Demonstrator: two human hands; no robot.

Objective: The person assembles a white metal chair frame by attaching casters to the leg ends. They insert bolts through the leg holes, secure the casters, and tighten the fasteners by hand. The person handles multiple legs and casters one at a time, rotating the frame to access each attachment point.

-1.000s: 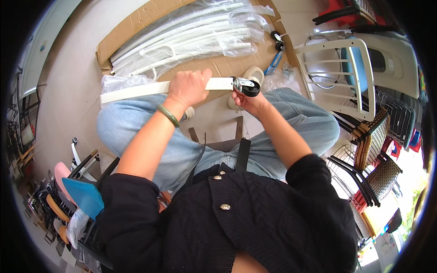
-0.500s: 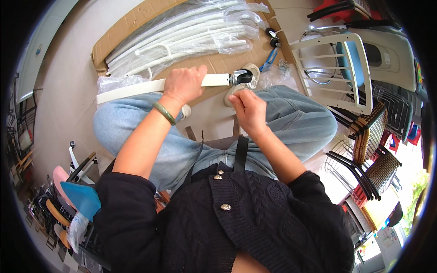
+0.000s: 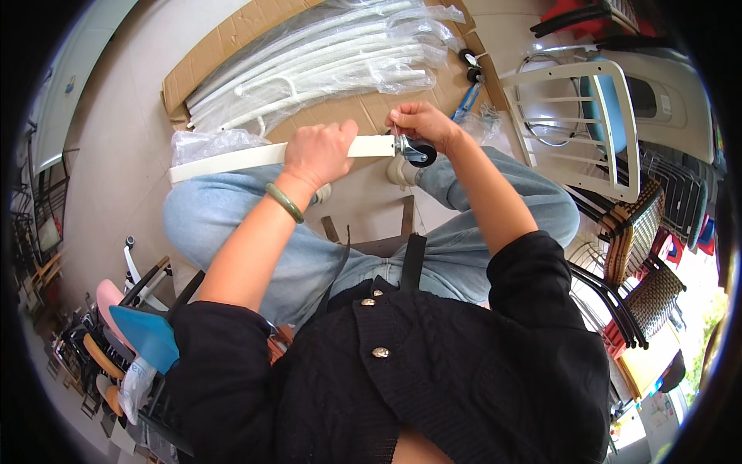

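Your left hand [image 3: 319, 152] is clamped around the white flat bar [image 3: 232, 160], gripping it near its right end. The bar runs roughly level across the upper middle of the frame, above your jeans-clad knees; its left end sits at a crumpled clear plastic bag [image 3: 209, 143].

Your right hand [image 3: 419, 122] is at the bar's right end, fingers pinched together on the metal fork of the black caster wheel [image 3: 421, 153]. The caster sits right at the bar's tip, wheel hanging just below the bar line. I can't tell if it's seated in the bar or only held against it.

There's a green bangle [image 3: 286, 203] on your left wrist.

Behind the bar, in the upper centre, a flattened cardboard sheet [image 3: 201, 73] lies on the floor, carrying a bundle of white tubes in clear plastic wrap [image 3: 325, 54]. Two more black casters [image 3: 469, 66] and a blue-handled tool [image 3: 466, 100] lie at the cardboard's right edge, near your right hand but apart from it.

At upper right is a white slatted chair [image 3: 587, 116], with stacked woven chairs [image 3: 641, 240] further down the right side. At lower left is a blue seat [image 3: 147, 336] among cluttered frames.
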